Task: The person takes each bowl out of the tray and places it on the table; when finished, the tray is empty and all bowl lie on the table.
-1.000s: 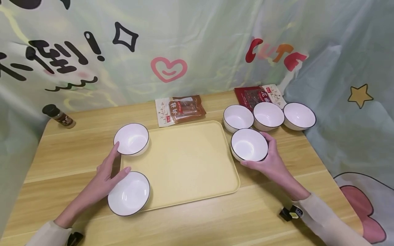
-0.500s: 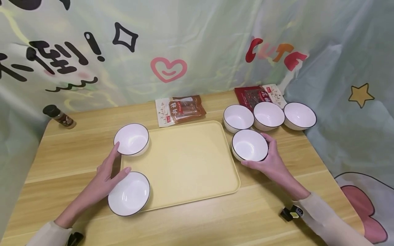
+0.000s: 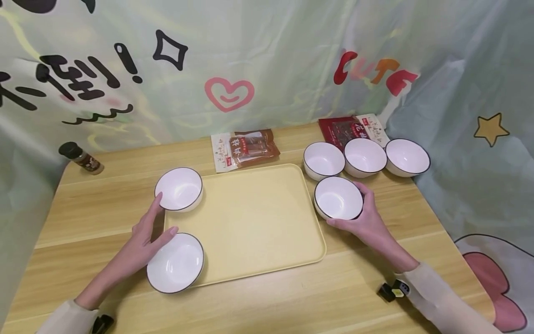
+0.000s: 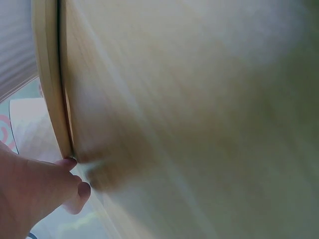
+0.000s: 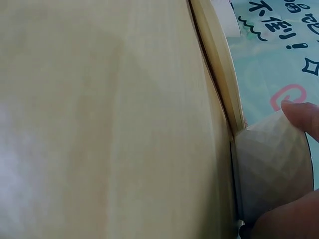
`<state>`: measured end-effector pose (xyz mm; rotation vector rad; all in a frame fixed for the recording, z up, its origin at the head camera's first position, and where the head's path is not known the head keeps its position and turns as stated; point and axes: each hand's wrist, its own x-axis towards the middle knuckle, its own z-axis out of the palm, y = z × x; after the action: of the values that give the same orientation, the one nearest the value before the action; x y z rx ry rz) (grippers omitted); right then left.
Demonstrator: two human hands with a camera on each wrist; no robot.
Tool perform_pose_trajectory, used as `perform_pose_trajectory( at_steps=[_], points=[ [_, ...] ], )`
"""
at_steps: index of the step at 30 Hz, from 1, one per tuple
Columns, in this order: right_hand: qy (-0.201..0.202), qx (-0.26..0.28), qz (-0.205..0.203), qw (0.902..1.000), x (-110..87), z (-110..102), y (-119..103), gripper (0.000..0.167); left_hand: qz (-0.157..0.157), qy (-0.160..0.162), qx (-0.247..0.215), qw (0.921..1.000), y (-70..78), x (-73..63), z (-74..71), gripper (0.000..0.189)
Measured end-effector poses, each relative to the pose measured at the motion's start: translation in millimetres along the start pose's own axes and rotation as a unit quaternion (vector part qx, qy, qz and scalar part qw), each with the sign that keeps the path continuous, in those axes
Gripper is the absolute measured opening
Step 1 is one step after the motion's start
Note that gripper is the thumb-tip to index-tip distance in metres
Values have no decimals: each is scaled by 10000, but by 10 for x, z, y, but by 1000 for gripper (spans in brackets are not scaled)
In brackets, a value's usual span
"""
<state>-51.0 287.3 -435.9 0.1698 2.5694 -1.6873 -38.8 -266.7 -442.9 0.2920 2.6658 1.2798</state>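
Note:
In the head view my right hand point(image 3: 371, 222) grips a white dark-rimmed bowl point(image 3: 339, 198) at the right edge of the yellow tray point(image 3: 254, 227), thumb in front and fingers behind. The right wrist view shows this bowl's faceted side point(image 5: 274, 164) between thumb and finger. My left hand point(image 3: 139, 241) is spread at the tray's left edge. Its index finger is at the upper left bowl point(image 3: 179, 189), and its thumb lies over the rim of the lower left bowl point(image 3: 176, 263). Both left bowls overlap the tray's edge in view. The left hand's other fingers are hidden from the head.
A row of white bowls point(image 3: 324, 160) stands behind the right-hand bowl. Behind the tray lies a brown spice packet point(image 3: 246, 149); a red packet point(image 3: 344, 131) lies behind the row. A black-capped jar point(image 3: 81, 158) lies back left on the wooden table point(image 3: 283, 301), before a printed curtain point(image 3: 292, 60).

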Motion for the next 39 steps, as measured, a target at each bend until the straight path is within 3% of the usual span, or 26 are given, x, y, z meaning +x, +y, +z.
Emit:
perform_pose_trajectory(
  at_steps=[7, 20, 24, 28, 31, 34, 39],
  points=[
    [-66, -23, 19, 10000, 15, 30, -5, 130, -24, 84, -8, 10000, -19, -41, -13, 98],
    [-366, -68, -92, 9993, -3, -23, -63, 131, 17, 46, -105, 9999, -22, 0, -21, 97],
    [-88, -125, -307, 9994, -36, -52, -109, 129, 48, 15, -204, 9998, -19, -19, -56, 98],
    [545, 73, -559, 9969, -93, -51, -196, 116, 134, -17, -316, 9994, -20, -35, -110, 97],
    [1047, 309, -1013, 9889, -147, -15, -291, 104, 226, 44, -373, 9990, -47, -42, -139, 91],
    [1417, 633, -1663, 9738, -189, 39, -400, 92, 250, 221, -419, 9986, -79, -56, -170, 82],
    [1465, 1731, -2858, 9311, -175, 171, -585, 77, 238, 570, -624, 9961, -143, -78, -209, 68]
  ],
)
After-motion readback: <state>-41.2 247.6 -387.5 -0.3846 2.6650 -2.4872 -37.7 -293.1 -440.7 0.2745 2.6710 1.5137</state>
